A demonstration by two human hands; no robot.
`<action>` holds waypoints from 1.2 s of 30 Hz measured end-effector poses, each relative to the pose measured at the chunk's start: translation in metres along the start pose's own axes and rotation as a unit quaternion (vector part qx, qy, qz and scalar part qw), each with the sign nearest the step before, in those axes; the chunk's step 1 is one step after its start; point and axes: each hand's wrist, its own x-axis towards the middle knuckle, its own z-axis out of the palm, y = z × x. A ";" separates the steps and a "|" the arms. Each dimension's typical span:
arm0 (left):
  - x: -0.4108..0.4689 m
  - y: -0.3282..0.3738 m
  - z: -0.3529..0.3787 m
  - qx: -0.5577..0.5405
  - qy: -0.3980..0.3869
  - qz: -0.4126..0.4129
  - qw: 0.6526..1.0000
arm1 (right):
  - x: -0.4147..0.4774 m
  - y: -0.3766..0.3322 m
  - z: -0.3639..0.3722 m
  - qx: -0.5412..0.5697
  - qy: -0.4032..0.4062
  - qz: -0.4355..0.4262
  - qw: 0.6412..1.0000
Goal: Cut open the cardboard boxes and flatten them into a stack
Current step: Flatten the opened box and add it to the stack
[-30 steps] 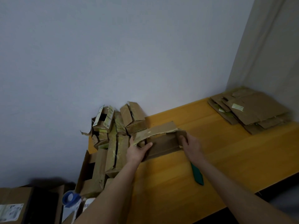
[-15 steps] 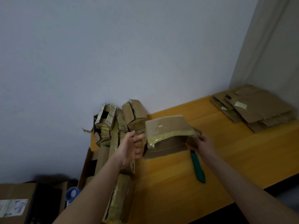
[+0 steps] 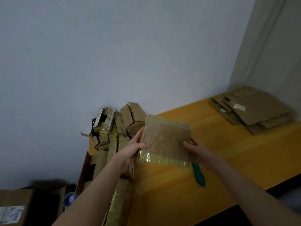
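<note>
A taped cardboard box (image 3: 164, 141) with yellowish tape along its near edge is held up above the orange table (image 3: 228, 160), its broad face tilted toward me. My left hand (image 3: 132, 149) grips its left edge, thumb on the face. My right hand (image 3: 198, 152) holds its right edge, fingers partly behind the box. A green-handled cutter (image 3: 197, 174) lies on the table just under my right wrist. A pile of unopened and torn boxes (image 3: 117, 128) sits at the table's far left against the wall. A stack of flattened cardboard (image 3: 250, 110) lies at the far right corner.
More long taped boxes (image 3: 120, 193) lean off the table's left end over an open carton (image 3: 84, 175). A labelled box (image 3: 13, 207) and a blue-capped bottle (image 3: 70, 199) sit on the floor at lower left. The wall runs behind the table.
The box has been lifted off the table and turned so its broad taped face points at me. My left hand went from open beside it to gripping its left edge.
</note>
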 end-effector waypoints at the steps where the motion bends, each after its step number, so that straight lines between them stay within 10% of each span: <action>1: 0.000 0.000 0.001 0.003 -0.018 0.001 1.000 | -0.001 0.000 0.001 -0.015 0.006 -0.001 1.000; 11: 0.002 -0.001 -0.004 0.084 0.043 0.033 0.995 | 0.004 0.001 0.005 -0.047 0.035 -0.082 0.995; 17: 0.003 -0.006 -0.009 0.203 0.072 0.086 0.973 | 0.000 -0.012 -0.003 0.010 0.000 0.026 1.000; 25: 0.007 -0.006 0.005 0.349 0.067 0.131 0.926 | 0.010 -0.018 0.013 -0.214 0.134 0.037 0.967; 30: 0.003 -0.006 -0.007 0.273 -0.032 0.031 0.961 | 0.014 -0.017 0.011 -0.010 0.196 0.023 0.980; 36: 0.010 -0.014 -0.005 0.144 0.023 -0.089 0.985 | 0.018 -0.009 0.013 -0.011 0.238 -0.032 0.971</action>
